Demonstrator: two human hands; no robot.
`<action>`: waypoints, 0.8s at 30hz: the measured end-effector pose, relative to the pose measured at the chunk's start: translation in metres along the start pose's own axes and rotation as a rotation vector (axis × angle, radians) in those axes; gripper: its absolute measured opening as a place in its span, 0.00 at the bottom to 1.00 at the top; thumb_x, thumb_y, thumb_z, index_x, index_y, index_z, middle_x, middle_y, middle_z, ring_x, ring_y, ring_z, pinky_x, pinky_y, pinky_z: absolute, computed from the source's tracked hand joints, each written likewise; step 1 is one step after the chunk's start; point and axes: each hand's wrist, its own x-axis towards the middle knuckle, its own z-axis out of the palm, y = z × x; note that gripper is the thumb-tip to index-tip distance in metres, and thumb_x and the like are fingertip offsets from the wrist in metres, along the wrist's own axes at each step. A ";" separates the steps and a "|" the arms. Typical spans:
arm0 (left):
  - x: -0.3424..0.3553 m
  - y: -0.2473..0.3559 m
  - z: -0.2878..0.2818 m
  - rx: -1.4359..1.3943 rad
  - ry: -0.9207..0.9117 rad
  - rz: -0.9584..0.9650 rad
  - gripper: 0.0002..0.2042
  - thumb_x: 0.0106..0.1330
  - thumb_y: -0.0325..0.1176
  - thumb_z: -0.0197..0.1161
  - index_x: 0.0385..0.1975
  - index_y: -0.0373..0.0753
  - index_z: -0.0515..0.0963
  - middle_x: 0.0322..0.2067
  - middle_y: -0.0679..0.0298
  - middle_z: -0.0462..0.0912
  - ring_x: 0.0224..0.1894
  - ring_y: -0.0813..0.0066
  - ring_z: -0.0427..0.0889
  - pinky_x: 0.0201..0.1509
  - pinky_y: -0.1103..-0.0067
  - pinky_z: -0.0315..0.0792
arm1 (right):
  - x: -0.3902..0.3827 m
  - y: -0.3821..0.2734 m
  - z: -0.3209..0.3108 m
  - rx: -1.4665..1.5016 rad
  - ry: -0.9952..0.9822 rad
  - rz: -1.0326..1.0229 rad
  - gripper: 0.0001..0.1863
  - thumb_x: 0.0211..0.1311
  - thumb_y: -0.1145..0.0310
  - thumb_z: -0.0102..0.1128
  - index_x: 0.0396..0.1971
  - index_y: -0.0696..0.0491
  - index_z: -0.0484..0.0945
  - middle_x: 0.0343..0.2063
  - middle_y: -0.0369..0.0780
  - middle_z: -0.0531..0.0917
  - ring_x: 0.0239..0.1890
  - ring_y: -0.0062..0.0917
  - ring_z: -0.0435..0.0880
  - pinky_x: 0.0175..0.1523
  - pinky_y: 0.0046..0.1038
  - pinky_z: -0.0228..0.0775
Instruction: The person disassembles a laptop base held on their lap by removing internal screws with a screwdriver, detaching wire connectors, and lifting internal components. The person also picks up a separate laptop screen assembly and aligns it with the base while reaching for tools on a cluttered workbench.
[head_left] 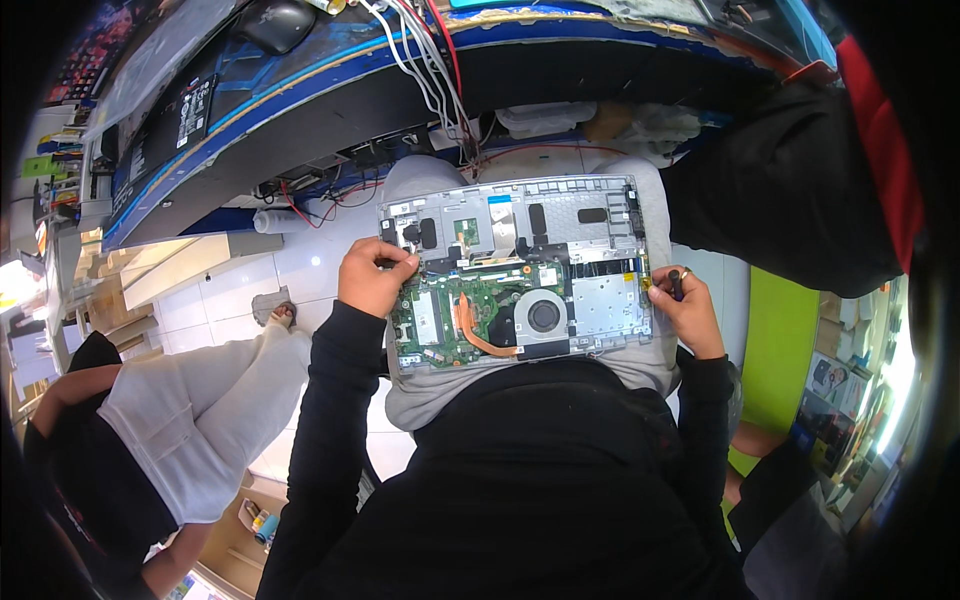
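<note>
An opened laptop base (610,315) lies across my lap, its inside facing up. It shows a green circuit board (510,280), a copper heat pipe (467,325) and a round fan (544,317). My left hand (375,277) is at the base's left edge, thumb and forefinger pinched together by the board's upper left corner; what is between them is too small to make out. At the right edge my right hand (692,312) closes around a dark-handled tool (677,285), much like a screwdriver. Its thumb rests by the base's rim, and the tool's tip is hidden.
Ahead stands a workbench (330,140) with a black mouse (277,25) and hanging cables (430,60). A person in light trousers (200,400) is at my left. Someone in dark clothing (780,190) sits close on the right. A green panel (780,350) stands behind that person.
</note>
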 end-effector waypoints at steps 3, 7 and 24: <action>0.006 -0.010 -0.005 -0.077 -0.009 -0.119 0.08 0.61 0.29 0.78 0.36 0.34 0.89 0.37 0.61 0.86 0.45 0.72 0.82 0.52 0.75 0.74 | 0.001 0.003 0.000 0.023 -0.017 -0.008 0.10 0.67 0.76 0.71 0.46 0.60 0.84 0.33 0.32 0.80 0.37 0.16 0.77 0.48 0.22 0.73; 0.008 -0.015 -0.006 -0.136 -0.047 -0.049 0.08 0.58 0.29 0.79 0.36 0.35 0.90 0.42 0.59 0.84 0.42 0.66 0.83 0.50 0.72 0.77 | 0.001 0.004 0.000 0.011 -0.014 -0.015 0.10 0.67 0.76 0.71 0.46 0.60 0.84 0.33 0.32 0.80 0.38 0.16 0.76 0.48 0.22 0.73; 0.006 -0.011 -0.014 -0.067 -0.119 0.087 0.11 0.59 0.27 0.76 0.42 0.43 0.93 0.38 0.59 0.80 0.40 0.66 0.81 0.49 0.73 0.77 | -0.013 -0.071 0.049 -0.819 0.053 -0.535 0.14 0.56 0.78 0.66 0.44 0.53 0.85 0.37 0.44 0.86 0.35 0.45 0.88 0.37 0.42 0.80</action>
